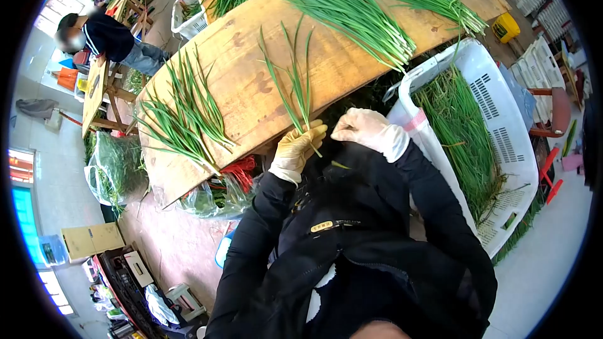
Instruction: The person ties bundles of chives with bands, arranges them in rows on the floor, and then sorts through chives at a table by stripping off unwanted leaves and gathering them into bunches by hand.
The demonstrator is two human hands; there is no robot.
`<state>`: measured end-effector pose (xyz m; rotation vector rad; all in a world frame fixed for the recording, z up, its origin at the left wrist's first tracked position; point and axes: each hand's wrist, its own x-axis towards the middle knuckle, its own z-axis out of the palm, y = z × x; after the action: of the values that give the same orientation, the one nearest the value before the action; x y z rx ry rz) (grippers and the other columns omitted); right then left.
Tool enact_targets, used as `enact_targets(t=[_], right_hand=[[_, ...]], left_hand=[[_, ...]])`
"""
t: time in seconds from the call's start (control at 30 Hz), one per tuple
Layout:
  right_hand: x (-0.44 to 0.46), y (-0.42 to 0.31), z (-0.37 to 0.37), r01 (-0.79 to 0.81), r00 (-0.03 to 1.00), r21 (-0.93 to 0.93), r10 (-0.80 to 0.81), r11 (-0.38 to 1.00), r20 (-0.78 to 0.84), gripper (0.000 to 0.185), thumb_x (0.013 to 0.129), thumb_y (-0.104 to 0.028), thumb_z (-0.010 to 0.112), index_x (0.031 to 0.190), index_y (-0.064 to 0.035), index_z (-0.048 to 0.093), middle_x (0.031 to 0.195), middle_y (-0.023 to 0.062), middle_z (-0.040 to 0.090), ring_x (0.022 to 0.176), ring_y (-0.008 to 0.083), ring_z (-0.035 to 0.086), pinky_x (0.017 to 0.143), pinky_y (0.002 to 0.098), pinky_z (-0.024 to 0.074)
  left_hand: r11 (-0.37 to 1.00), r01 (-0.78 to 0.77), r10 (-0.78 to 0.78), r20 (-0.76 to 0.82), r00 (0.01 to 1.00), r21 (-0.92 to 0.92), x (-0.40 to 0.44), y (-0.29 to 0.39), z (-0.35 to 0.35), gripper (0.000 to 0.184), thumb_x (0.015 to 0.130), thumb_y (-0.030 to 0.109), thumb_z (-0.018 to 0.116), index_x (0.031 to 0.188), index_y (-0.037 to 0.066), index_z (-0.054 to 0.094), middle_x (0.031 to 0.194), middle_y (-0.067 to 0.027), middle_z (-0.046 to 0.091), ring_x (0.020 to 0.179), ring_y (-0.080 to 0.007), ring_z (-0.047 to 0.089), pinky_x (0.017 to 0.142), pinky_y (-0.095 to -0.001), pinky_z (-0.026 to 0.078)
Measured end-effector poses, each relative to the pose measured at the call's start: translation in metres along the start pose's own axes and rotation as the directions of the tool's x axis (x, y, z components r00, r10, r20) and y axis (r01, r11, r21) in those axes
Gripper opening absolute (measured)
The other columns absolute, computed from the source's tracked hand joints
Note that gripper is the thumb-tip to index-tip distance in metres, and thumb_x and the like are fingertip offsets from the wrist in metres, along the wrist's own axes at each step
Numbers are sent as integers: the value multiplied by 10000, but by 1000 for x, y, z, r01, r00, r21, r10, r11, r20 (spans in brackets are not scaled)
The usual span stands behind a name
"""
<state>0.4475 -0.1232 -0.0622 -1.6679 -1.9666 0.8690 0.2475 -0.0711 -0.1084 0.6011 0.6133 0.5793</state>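
My left hand [298,149], in a pale glove, is closed around the lower stems of a few chives [293,88], whose leaves fan out over the wooden table [251,56]. Close beside it on the right, my gloved right hand [367,130] has its fingers pinched together; whether anything is between them I cannot make out. A small yellowish leaf bit [340,165] shows below the hands against the dark clothing. Loose chives [188,113] lie at the table's left end, and trimmed chive bundles [352,22] with whitish ends lie toward the right.
To my right a white plastic crate [493,97] holds many chives. Red ties [240,172] and a clear plastic bag [220,199] hang near the table's front edge. Another crate [188,22] stands beyond the table. A person [116,41] is at another table on the left.
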Motion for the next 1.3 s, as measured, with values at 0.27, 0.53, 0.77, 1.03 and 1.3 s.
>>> enact_targets(t=[0.27, 0.53, 0.77, 1.03, 1.3], right_hand=[[17, 14, 62, -96, 985, 798, 171, 594, -8, 164, 768, -207, 613, 787, -47, 582, 703, 17, 585, 610, 113, 521, 573, 229, 407], [-26, 3, 60, -228, 968, 880, -1, 415, 252, 244, 836, -279, 509, 892, -53, 584, 768, -35, 559, 628, 17, 460, 545, 143, 349], [-26, 6, 76, 16, 999, 941, 25, 337, -26, 147, 793, -170, 601, 774, -29, 565, 795, 35, 597, 631, 73, 514, 566, 196, 405], [-21, 5, 90, 316, 780, 477, 62, 820, -623, 149, 713, -39, 632, 649, -49, 498, 606, 36, 489, 528, 123, 464, 487, 243, 370], [-85, 48, 113, -140, 955, 251, 198, 958, -223, 204, 748, -198, 567, 639, -27, 547, 638, 79, 588, 602, 225, 556, 586, 322, 434]], left_hand=[[994, -70, 73, 27, 997, -89, 0, -15, 0, 412, 785, 196, 584, 1113, -30, 480, 1100, -111, 531, 956, -217, 528, 886, -357, 388], [966, 13, 11, 93, 996, -260, -7, -12, 5, 428, 777, 162, 600, 1126, -42, 457, 1026, -80, 551, 670, -32, 470, 538, -116, 414], [998, 56, -56, 43, 998, -15, -12, -21, 13, 261, 714, 118, 645, 936, -4, 582, 1061, -99, 560, 637, -63, 516, 514, -161, 395], [997, -63, 61, -47, 997, -50, -10, -26, 17, 326, 818, 235, 551, 1072, 31, 541, 1012, -31, 587, 769, -103, 543, 625, -193, 407], [988, -123, 124, 7, 992, -98, -9, 22, 10, 393, 828, 222, 532, 1124, -27, 465, 1089, -150, 539, 897, -182, 565, 775, -290, 469]])
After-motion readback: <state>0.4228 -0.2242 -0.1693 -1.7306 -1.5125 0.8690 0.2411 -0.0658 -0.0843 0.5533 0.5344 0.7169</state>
